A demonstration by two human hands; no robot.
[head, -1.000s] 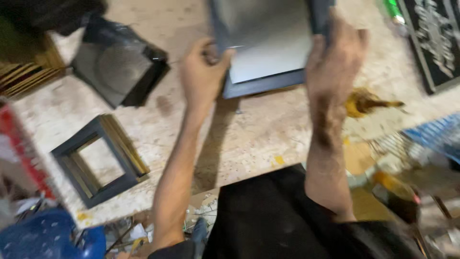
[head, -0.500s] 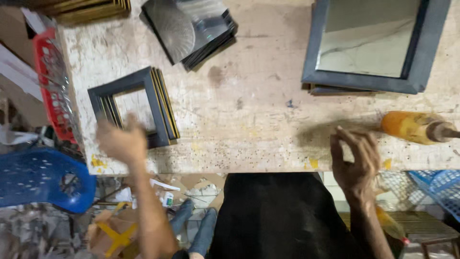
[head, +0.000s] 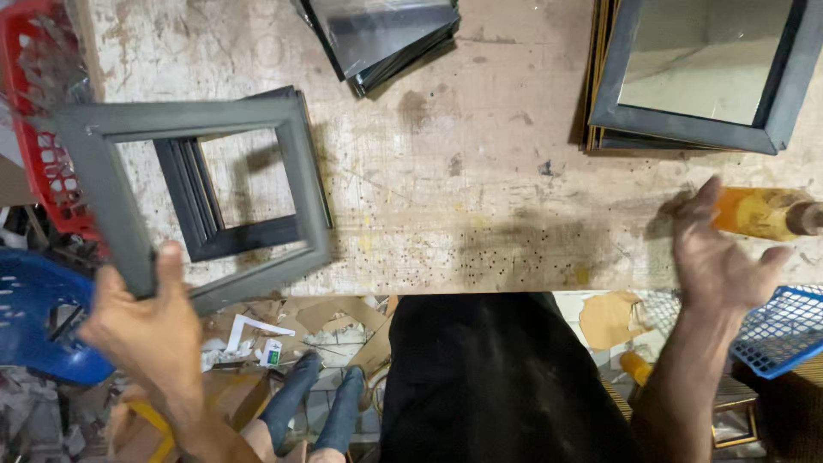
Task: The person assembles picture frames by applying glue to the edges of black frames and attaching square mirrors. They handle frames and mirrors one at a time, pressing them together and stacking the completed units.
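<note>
My left hand (head: 146, 330) grips the near-left corner of an empty grey picture frame (head: 296, 184), lifted above a stack of dark empty frames (head: 193, 201) on the worn workbench (head: 480, 197). My right hand (head: 716, 257) hovers with fingers spread at the bench's near right edge, just left of an orange bottle (head: 759, 213) lying on its side. It holds nothing. A dark frame with a glass pane (head: 699, 73) rests on a stack of frames at the far right.
A pile of glass panes (head: 381, 34) lies at the far middle. A red basket (head: 39, 120) stands at the left, a blue stool (head: 39, 321) below it, a blue basket (head: 780, 330) at the right. Cardboard scraps litter the floor.
My left hand has taken hold of a grey frame from the stack and lifted it. My right hand has moved up toward the orange bottle.
</note>
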